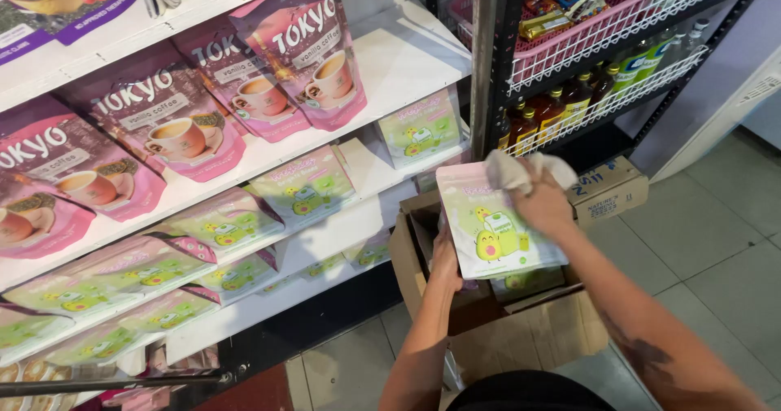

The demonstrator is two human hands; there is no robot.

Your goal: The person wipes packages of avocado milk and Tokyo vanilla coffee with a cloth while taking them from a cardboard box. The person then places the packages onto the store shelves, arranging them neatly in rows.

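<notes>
My left hand (445, 263) holds a pale pink and green pouch (492, 224) by its lower left edge, upright over an open cardboard box (533, 330). My right hand (541, 204) grips a crumpled white cloth (521, 169) and presses it against the pouch's upper right corner. More pouches of the same kind lie inside the box beneath the held one.
White shelves (407, 61) on the left carry large pink coffee pouches (301, 45) above and rows of pale green pouches (305, 187) below. A black wire rack (602, 102) on the right holds bottles and a pink basket. A small cardboard box (610, 187) sits on the tiled floor.
</notes>
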